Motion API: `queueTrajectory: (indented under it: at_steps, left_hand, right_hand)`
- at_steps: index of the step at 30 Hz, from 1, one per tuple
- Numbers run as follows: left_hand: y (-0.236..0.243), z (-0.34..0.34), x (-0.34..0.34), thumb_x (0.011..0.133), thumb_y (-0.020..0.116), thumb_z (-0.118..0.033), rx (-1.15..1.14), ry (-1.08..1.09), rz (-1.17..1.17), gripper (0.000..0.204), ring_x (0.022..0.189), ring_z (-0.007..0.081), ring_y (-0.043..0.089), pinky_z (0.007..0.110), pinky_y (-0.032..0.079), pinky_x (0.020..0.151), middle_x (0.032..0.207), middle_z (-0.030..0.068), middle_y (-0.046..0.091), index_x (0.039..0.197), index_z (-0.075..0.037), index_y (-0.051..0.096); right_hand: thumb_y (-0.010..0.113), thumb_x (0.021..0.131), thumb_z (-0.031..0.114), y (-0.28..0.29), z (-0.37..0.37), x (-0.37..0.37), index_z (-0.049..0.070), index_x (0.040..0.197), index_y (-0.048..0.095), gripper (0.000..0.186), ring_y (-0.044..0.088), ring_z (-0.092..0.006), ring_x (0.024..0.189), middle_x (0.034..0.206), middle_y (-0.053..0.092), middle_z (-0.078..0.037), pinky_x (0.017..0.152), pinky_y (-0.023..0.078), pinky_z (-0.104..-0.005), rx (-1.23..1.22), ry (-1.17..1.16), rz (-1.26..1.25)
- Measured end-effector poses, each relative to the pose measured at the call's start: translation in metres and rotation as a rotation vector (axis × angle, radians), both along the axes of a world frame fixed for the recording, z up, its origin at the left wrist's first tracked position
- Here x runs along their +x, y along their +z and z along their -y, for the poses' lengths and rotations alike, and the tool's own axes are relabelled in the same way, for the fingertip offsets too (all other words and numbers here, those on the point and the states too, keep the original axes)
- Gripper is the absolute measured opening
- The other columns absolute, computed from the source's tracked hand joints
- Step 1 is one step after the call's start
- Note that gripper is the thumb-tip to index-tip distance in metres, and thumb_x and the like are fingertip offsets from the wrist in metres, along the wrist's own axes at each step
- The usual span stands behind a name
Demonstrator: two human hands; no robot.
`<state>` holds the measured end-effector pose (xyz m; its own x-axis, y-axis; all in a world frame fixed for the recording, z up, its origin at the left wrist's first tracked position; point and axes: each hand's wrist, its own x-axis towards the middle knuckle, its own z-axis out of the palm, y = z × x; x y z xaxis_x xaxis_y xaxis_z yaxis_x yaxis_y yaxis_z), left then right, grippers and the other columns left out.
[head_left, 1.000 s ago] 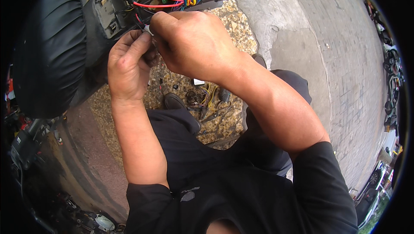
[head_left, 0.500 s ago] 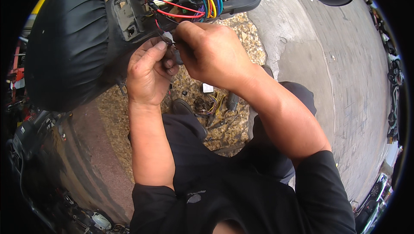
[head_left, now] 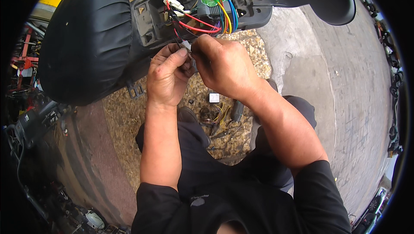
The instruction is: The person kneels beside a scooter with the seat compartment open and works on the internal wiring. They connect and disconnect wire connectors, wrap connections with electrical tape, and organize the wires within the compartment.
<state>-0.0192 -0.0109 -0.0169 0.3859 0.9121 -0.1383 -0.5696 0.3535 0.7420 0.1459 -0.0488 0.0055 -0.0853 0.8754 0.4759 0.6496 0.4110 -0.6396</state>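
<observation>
1. Grey pavement [head_left: 340, 117] fills the 3 o'clock side, clock directions being read from the middle of the view
2. A mottled brown slab [head_left: 118, 124] lies beneath the hands, reaching toward 8 o'clock
3. The person's black shirt [head_left: 254, 199] sits at 6 o'clock, a pale printed mark on its chest too blurred to read
4. A black padded seat [head_left: 84, 44] bulges at 10 o'clock
5. The black plastic housing [head_left: 258, 5] adjoins it at 12 o'clock, its long axis tilted from about 8 to 2
6. The right hand [head_left: 228, 65], toward 1 o'clock, has curled fingers meeting the left fingertips; what they close on is hidden, so I cannot tell
7. The left hand [head_left: 166, 78], at 10 o'clock, pinches thumb and fingertips together on the white connector
8. Red, yellow and blue wires [head_left: 228, 18] loop from the housing near 12 o'clock
9. A green rounded label [head_left: 210, 1] lies among them, its marks too small to make out
10. A small white box [head_left: 214, 98] rests on the slab near the centre
11. The white connector [head_left: 186, 45], between 11 and 12 o'clock, slants roughly from 10 to 4; fingers cover its ends, so which way it faces cannot be told
</observation>
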Motion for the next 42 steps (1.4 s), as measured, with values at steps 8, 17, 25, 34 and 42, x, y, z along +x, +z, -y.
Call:
queueTrajectory:
  at_steps: [8, 17, 25, 34, 42]
  left_hand:
    - [0.009, 0.003, 0.004, 0.093, 0.062, -0.006, -0.067, 0.031, -0.047, 0.006, 0.068, 0.0098, 0.052, 0.028, 0.045, 0.066, 0.076, -0.0019, 0.058, 0.096, -0.007, 0.066]
    - [0.024, 0.016, -0.038, 0.092, 0.072, -0.017, 0.299, 0.141, -0.64, 0.021, 0.067, 0.0064, 0.056, 0.022, 0.043, 0.059, 0.08, 0.0007, 0.065, 0.103, 0.0, 0.067]
    - [-0.155, 0.018, -0.174, 0.096, 0.067, -0.018, -0.249, 0.195, -0.93, 0.011, 0.057, 0.0114, 0.055, 0.028, 0.043, 0.052, 0.071, 0.0019, 0.062, 0.093, -0.007, 0.065]
    - [-0.338, -0.002, -0.184, 0.091, 0.074, -0.026, -0.148, -0.198, -1.751, 0.042, 0.104, 0.0341, 0.067, 0.046, 0.055, 0.084, 0.114, 0.0176, 0.068, 0.127, -0.006, 0.062]
    - [-0.384, -0.014, -0.176, 0.091, 0.074, -0.026, -0.196, -0.172, -1.624, 0.052, 0.128, 0.037, 0.049, 0.046, 0.044, 0.106, 0.142, 0.0188, 0.051, 0.136, -0.005, 0.059]
  right_hand:
    - [0.069, 0.081, 0.015, -0.004, -0.004, -0.002, 0.005, 0.09, 0.057, 0.018, 0.068, -0.0409, 0.068, 0.075, 0.067, -0.017, 0.059, 0.055, -0.0505, 0.068, -0.02, 0.053]
    - [0.07, 0.084, -0.002, 0.014, 0.014, 0.01, 0.004, 0.107, 0.067, 0.024, 0.07, -0.0245, 0.066, 0.079, 0.069, -0.012, 0.06, 0.055, -0.0338, 0.138, 0.043, -0.112]
    - [0.071, 0.084, 0.002, 0.038, 0.04, 0.045, -0.003, 0.089, 0.064, 0.009, 0.07, -0.0138, 0.071, 0.074, 0.067, -0.007, 0.063, 0.052, -0.0255, -0.532, 0.265, -0.389]
    - [0.078, 0.077, 0.006, 0.022, 0.025, 0.048, -0.001, 0.097, 0.072, 0.022, 0.07, -0.0234, 0.066, 0.086, 0.073, -0.012, 0.057, 0.053, -0.0305, -0.716, 0.609, -0.363]
    - [0.077, 0.079, 0.007, 0.018, 0.012, 0.042, -0.002, 0.103, 0.069, 0.026, 0.07, -0.0255, 0.07, 0.081, 0.068, -0.011, 0.058, 0.053, -0.033, -0.861, 0.693, -0.374]
